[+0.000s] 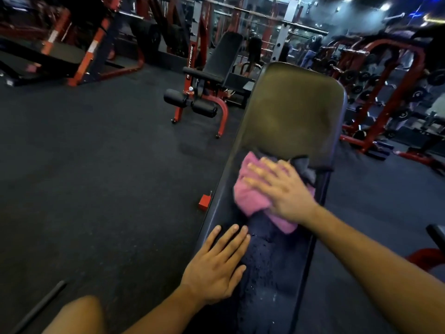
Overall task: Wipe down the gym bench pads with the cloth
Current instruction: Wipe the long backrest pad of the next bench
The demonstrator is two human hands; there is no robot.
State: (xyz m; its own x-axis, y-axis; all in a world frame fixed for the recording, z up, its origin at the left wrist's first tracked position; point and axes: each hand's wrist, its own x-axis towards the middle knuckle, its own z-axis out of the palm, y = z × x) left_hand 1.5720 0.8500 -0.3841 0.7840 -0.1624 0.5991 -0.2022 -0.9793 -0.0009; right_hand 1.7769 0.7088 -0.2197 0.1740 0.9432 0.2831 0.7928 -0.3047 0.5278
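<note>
Right hand [284, 189]: fingers straight and spread, pressing pink cloth [250, 194] flat on bench seat pad [277, 261], just below the back pad [289, 112]. Left hand [216, 263]: fingers straight, slightly apart, resting on seat pad's left edge. Pad surface looks wet, possibly droplets; blurred.

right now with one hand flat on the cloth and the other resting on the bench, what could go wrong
1. The right hand presses the pink cloth with flat fingers, not gripping it, so it may bunch up or slide off the pad's edge.
2. Droplets on the near pad sit beside the left hand; that hand could slip if leaned on.
3. The far pad looks unwiped and may get skipped at the seam.
</note>
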